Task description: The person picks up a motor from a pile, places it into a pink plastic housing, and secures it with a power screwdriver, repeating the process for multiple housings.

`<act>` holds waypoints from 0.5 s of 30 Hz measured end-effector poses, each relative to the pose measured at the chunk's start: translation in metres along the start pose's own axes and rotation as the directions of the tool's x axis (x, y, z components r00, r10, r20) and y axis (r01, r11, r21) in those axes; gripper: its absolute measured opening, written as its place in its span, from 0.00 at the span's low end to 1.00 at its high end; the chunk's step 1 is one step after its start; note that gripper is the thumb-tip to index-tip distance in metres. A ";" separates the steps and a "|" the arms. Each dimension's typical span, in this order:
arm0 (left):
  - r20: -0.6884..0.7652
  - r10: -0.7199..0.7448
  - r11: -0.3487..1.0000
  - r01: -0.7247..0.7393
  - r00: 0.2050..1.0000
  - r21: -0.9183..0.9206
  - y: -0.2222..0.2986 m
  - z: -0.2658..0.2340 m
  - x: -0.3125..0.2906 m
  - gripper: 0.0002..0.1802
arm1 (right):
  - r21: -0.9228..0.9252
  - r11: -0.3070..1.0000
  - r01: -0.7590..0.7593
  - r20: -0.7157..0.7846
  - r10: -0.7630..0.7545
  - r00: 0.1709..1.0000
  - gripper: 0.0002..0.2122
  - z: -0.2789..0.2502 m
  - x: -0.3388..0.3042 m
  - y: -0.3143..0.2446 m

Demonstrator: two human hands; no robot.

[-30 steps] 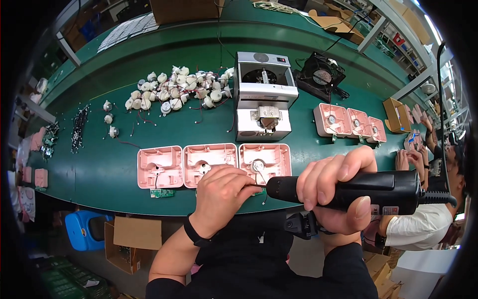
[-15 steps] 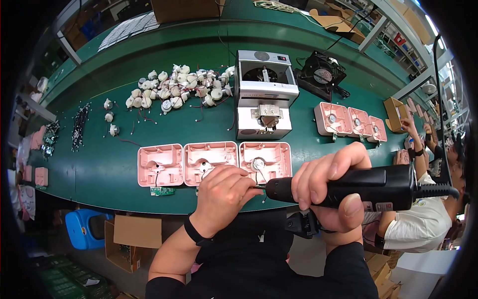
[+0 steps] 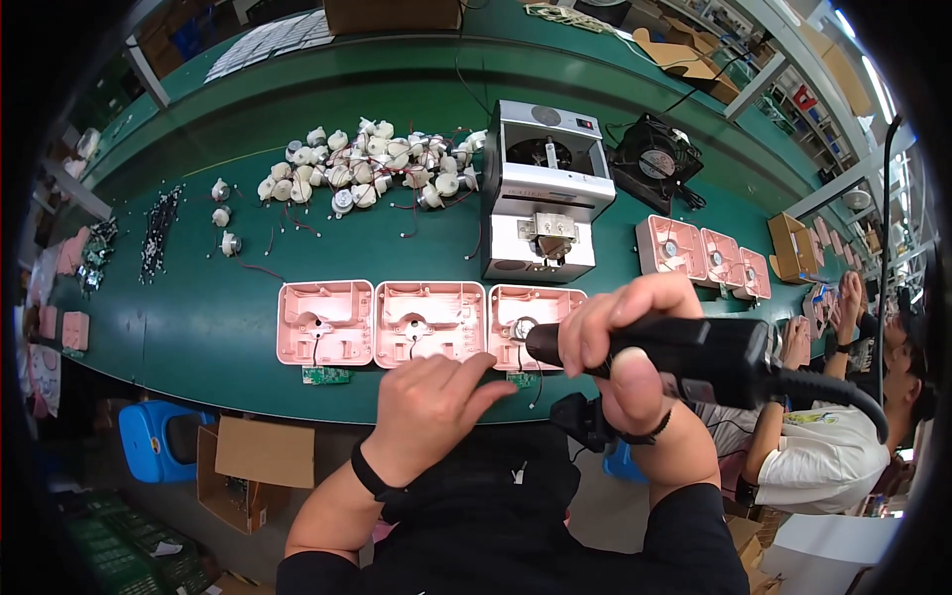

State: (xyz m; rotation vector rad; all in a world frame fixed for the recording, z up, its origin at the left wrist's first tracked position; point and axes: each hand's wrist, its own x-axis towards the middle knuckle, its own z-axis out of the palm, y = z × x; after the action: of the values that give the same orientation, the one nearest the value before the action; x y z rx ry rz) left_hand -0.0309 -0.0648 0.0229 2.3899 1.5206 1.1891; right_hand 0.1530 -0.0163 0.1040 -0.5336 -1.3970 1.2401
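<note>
My right hand [image 3: 635,347] is wrapped round a black electric screwdriver [image 3: 684,362], held nearly level with its cord at the right. The tool's nose is over the right one of three pink plastic housings [image 3: 508,303], beside a round metal motor [image 3: 523,327] seated in it; the bit's tip is hidden. My left hand [image 3: 426,397] hovers before the middle housing [image 3: 431,297], thumb and forefinger apart, other fingers curled, nothing visible between them. A green circuit board [image 3: 325,376] lies at the front of the left housing [image 3: 327,293]; another board [image 3: 520,379] shows near my left thumb.
Many small white-and-metal motors [image 3: 367,169] with wires are heaped at the back. Behind the housings stands a grey-and-white machine [image 3: 540,213]; a black fan [image 3: 656,159] is right of it. Further right are more pink housings [image 3: 674,243] and a co-worker [image 3: 828,456].
My left hand has come away from the screwdriver's tip, its thumb and forefinger parting. My right hand has carried the screwdriver up and slightly left, toward the round motor.
</note>
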 end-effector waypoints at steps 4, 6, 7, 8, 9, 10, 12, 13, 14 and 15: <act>0.153 -0.091 0.996 0.088 0.984 0.031 0.005 0.010 -0.019 0.17 | 0.004 1.000 0.025 0.021 -0.025 0.999 0.18 -0.003 0.007 0.024; 0.184 -0.099 0.994 0.091 0.978 0.054 0.004 0.018 -0.025 0.19 | 0.001 1.000 0.031 0.026 -0.031 0.999 0.17 -0.004 0.007 0.030; 0.185 -0.101 0.994 0.093 0.978 0.049 0.003 0.020 -0.025 0.19 | -0.024 0.999 0.028 0.021 -0.027 0.999 0.18 -0.005 0.007 0.031; 0.179 -0.091 0.995 0.085 0.980 0.043 0.001 0.022 -0.025 0.18 | -0.050 0.998 0.024 0.016 -0.023 1.000 0.18 -0.006 0.006 0.032; 0.173 -0.089 0.996 0.082 0.981 0.046 0.000 0.022 -0.025 0.18 | -0.068 0.998 0.019 0.015 -0.018 1.000 0.18 -0.006 0.006 0.033; 0.168 -0.087 0.996 0.080 0.982 0.048 -0.001 0.023 -0.025 0.18 | -0.064 0.998 0.012 0.019 -0.011 1.000 0.18 -0.006 0.005 0.034; 0.180 -0.090 0.995 0.083 0.980 0.046 -0.002 0.025 -0.025 0.18 | -0.062 0.997 -0.034 0.032 0.037 0.999 0.18 -0.007 0.005 0.034; 0.191 -0.086 0.996 0.079 0.978 0.043 -0.003 0.026 -0.024 0.18 | -0.064 0.996 -0.057 0.037 0.059 0.998 0.18 -0.008 0.005 0.036; 0.202 -0.082 0.996 0.075 0.976 0.040 -0.005 0.029 -0.023 0.17 | -0.065 0.996 -0.062 0.036 0.064 0.997 0.18 -0.010 0.006 0.038; 0.205 -0.082 0.996 0.076 0.975 0.037 -0.007 0.032 -0.022 0.17 | -0.069 0.996 -0.052 0.038 0.055 0.998 0.18 -0.010 0.007 0.041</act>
State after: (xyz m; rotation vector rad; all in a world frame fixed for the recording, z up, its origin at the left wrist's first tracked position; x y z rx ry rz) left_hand -0.0207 -0.0685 -0.0154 2.3593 1.5591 0.8785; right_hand 0.1470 0.0076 0.0691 -0.5994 -1.4705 1.2555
